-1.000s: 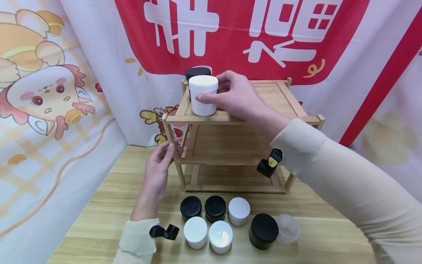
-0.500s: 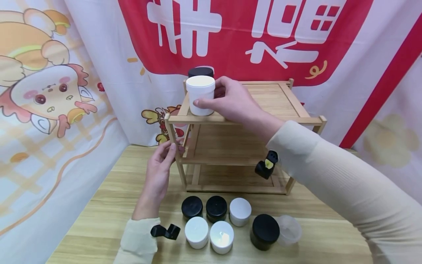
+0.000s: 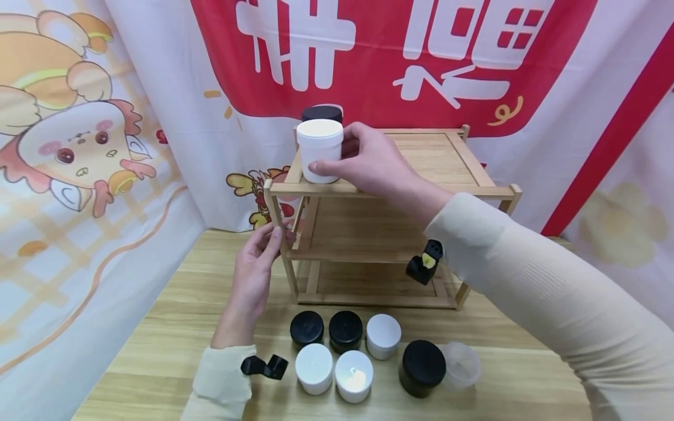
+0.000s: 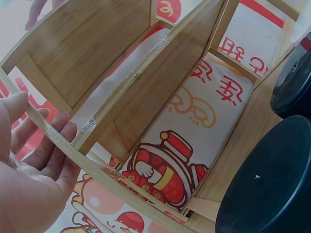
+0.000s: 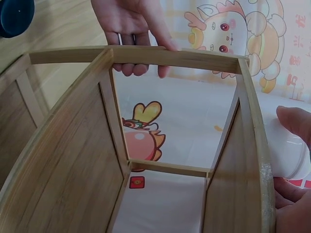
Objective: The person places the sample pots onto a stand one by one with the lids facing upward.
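Right hand: grasping a white lidded jar, thumb across the near face, remaining fingers partly hidden behind; upper centre of the head view, right edge of the right wrist view.

Left hand: curled round the front post of a three-tier wooden rack; left of centre in the head view, thumb and fingers to opposite sides of the wood in both wrist views.

White lidded jar: upright at the front left corner of the top shelf, upper centre of the head view; full contact with the boards not possible to tell.

Black-topped jar: directly behind the white lidded jar, largely masked by it.

Table, back row: two black jars and one short white jar, lower centre of the head view, just in front of the rack.

Table, front row: two glossy white jars side by side at bottom centre; farther right, a larger black jar with a translucent jar just beside it.

Sleeves: cream, with a black wrist mount at the right cuff and another at the left.

Backdrop: white cloth with a red panel bearing white characters, top of the head view; cartoon figure at upper left.
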`<state>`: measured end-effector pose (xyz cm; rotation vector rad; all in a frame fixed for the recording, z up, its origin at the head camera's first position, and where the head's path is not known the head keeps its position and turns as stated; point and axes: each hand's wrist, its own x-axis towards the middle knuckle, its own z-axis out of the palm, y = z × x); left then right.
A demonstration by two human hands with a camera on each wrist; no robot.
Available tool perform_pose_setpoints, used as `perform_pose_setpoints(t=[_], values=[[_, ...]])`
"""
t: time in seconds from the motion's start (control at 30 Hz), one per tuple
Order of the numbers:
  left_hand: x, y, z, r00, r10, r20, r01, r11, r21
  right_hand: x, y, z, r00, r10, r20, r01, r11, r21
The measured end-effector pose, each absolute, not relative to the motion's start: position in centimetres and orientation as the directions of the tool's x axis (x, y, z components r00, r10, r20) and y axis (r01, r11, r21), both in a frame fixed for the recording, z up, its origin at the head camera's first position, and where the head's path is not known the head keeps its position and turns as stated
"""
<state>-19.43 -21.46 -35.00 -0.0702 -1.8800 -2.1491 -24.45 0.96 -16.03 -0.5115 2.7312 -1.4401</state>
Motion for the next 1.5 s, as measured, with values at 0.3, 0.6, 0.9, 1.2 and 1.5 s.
perform_pose_setpoints(t=[0.3,0.6,0.9,1.2,1.5], values=[[-19.3,-21.2,-35.2,-0.962,-0.172,0.211,0.231,-0.106,0.967,-23.9,3.7,-15.6,-0.946,-0.296,0.135,-0.263,0.454,-0.851],[-19.4,-21.2,-35.0,-0.961,-0.181,0.207,0.228,-0.1,0.969,-21.2,8.6,-15.8,-0.955,-0.248,0.165,-0.261,0.432,-0.863],[-19.2,-21.5,-34.9,-0.959,-0.181,0.219,0.239,-0.102,0.966,-18.9,12.9,-18.7,-0.936,-0.26,0.238,-0.322,0.355,-0.877],[-19.3,-21.4,-34.9,-0.96,-0.177,0.219,0.24,-0.104,0.965,-17.0,17.3,-24.5,-0.917,-0.277,0.287,-0.374,0.347,-0.86],[-19.3,-21.3,-34.8,-0.961,-0.175,0.213,0.23,-0.087,0.969,-16.2,20.2,-31.0,-0.917,-0.31,0.249,-0.357,0.363,-0.861]])
